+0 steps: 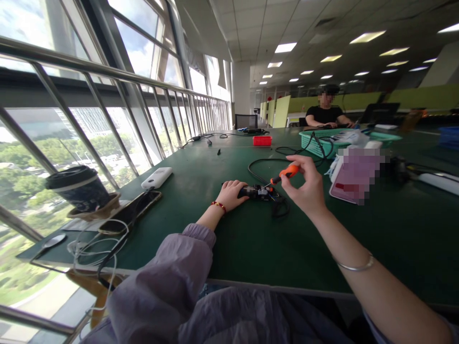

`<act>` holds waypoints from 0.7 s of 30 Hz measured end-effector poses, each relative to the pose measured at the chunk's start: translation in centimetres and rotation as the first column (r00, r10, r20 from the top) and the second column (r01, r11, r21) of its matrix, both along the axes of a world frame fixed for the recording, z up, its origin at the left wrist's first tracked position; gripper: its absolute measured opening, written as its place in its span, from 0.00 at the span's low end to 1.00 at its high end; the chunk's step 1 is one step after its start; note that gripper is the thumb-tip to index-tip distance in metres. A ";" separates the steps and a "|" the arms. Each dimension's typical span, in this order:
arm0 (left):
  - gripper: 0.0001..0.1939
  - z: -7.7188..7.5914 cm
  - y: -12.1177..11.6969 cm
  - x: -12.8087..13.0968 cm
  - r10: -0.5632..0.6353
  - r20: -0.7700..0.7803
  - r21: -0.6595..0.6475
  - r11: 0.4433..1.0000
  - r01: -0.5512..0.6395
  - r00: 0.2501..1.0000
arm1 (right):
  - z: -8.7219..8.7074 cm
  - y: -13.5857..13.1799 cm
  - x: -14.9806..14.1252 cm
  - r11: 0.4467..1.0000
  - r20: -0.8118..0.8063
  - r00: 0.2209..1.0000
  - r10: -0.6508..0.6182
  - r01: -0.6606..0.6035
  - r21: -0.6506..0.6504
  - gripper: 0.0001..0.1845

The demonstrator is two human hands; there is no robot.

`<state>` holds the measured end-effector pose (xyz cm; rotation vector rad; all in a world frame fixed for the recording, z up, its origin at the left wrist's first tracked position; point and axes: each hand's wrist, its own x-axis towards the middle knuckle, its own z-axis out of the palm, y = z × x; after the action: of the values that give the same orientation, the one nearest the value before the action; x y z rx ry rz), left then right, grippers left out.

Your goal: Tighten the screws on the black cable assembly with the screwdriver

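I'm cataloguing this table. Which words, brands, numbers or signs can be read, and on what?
No text can be read.
Dark coffee cup: pale print, too blurred to read.
White power bank: any marking is too small to read.
Orange-and-black screwdriver: no lettering can be made out.

Screwdriver [286, 174]: orange and black handle. Device [264, 193]: black, orange accents. Table [236, 253]: dark green, plain. Box [262, 141]: solid red. Basket [311, 142]: mint green. Power bank [157, 177]: white. Cup [84, 197]: dark, pale markings; lid black. Sleeve [165, 272]: greyish lilac, plain. Bracelet [219, 205]: red, gold-toned beads. Bangle [358, 268]: silver. Partition [282, 111]: lime green. Co-worker's shirt [322, 115]: black. Railing [118, 75]: silvery.
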<state>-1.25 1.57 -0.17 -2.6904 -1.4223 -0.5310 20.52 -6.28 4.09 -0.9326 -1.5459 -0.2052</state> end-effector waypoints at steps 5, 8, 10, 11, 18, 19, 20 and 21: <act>0.20 0.0 0.0 -0.1 0.003 -0.004 0.012 1.000 -0.003 1.000 | 0.1 0.0 -0.1 0.999 0.003 0.999 -0.034 0.034 -0.042 0.10; 0.20 0.0 0.0 -0.1 0.003 -0.004 0.021 1.000 -0.003 1.000 | 0.1 0.0 -0.1 0.997 0.014 0.999 -0.050 0.051 -0.053 0.07; 0.20 0.0 0.0 -0.2 0.002 -0.003 0.020 1.000 -0.002 1.000 | 0.1 0.1 -0.2 0.999 0.002 0.999 -0.038 0.038 -0.029 0.11; 0.20 0.1 0.0 -0.2 0.003 -0.003 0.018 1.000 -0.003 1.000 | 0.0 0.1 -0.2 0.999 -0.006 1.000 -0.030 0.030 -0.010 0.15; 0.20 0.2 -0.1 -0.1 0.007 0.004 0.013 1.000 -0.007 1.000 | 0.2 0.1 -0.3 0.997 0.007 0.998 -0.062 0.062 -0.041 0.07; 0.20 0.2 -0.1 -0.1 0.006 0.006 0.012 1.000 -0.006 1.000 | 0.2 0.1 -0.3 0.996 0.004 0.998 -0.070 0.070 -0.047 0.07; 0.20 0.1 -0.1 -0.1 0.005 0.008 0.011 1.000 -0.005 1.000 | 0.2 0.1 -0.3 0.996 -0.003 0.997 -0.071 0.071 -0.046 0.07; 0.20 0.1 -0.1 -0.1 0.005 0.010 0.010 1.000 -0.005 1.000 | 0.1 0.1 -0.3 0.997 -0.012 0.998 -0.064 0.064 -0.039 0.07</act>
<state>-1.38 1.50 -0.07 -2.6801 -1.4246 -0.5504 20.25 -6.15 4.24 -1.0129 -1.5134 -0.2146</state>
